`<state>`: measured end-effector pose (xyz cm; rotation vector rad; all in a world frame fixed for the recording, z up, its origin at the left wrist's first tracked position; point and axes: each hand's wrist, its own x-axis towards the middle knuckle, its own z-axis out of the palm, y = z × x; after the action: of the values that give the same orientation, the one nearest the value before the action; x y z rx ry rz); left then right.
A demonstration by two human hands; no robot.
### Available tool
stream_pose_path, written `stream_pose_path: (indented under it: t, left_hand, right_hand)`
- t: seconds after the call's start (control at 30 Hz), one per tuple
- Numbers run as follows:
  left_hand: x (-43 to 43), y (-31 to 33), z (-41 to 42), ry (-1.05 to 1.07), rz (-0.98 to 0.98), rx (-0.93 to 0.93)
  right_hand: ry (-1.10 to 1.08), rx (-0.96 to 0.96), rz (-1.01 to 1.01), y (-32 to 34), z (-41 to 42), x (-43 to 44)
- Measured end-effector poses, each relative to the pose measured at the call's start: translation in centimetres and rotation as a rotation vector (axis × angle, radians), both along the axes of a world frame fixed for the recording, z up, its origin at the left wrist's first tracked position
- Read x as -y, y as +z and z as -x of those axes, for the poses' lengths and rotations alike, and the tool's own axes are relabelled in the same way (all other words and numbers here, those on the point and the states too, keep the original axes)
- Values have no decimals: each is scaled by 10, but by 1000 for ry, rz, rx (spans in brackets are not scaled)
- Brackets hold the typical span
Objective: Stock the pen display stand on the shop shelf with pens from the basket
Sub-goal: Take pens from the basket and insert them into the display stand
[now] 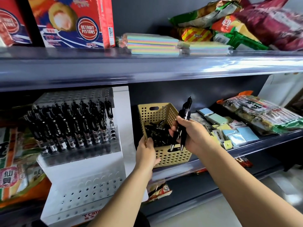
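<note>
Fingers [177, 122] of right hand [195, 136] grip two pens [184, 125], tips down; left hand [146, 153] clasps basket [172, 157]. Advice: seat singly in stand [113, 145] holes.

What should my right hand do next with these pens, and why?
Probably carry the pens in your right hand left to the display stand and slot one into the empty holes at its right end; the other rows look full.

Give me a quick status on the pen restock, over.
Right hand shut on a bunch of black pens. Left hand grips the basket rim. Display stand mostly full, free holes at right end. Nothing in the way.
</note>
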<state>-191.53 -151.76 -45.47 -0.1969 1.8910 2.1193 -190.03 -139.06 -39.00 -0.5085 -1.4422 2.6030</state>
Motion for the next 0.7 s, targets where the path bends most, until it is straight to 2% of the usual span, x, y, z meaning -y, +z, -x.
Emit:
stream_pose_path:
  t: [0.07, 0.17, 0.23, 0.27, 0.33, 0.43, 0.5, 0.57, 0.7]
  left_hand:
    - [5, -4, -6, -15, 99, -79]
    - [14, 1, -23, 70, 272, -349]
    - [20, 7, -34, 22, 226, -419]
    - [23, 13, -42, -47, 164, -372]
    - [30, 27, -54, -158, -14, -144]
    - [40, 37, -64, -207, -275, 146]
    - [45, 37, -69, -177, -288, 184]
    - [49, 35, -75, -117, -264, 180]
    - [60, 39, -85, -64, -288, 178]
  right_hand:
    - [50, 21, -40, -4, -7, 7]
    - [142, 32, -93, -7, -19, 20]
    - [223, 31, -97, -7, -29, 31]
    - [254, 49, -107, -7, -34, 37]
    - [292, 94, -204, -9, -46, 50]
    - [358, 42, -523, -21, -60, 68]
    - [360, -22, -747, -26, -68, 78]
    - [370, -63, -856, -25, -74, 85]
    - [495, -56, -713, -19, -83, 90]
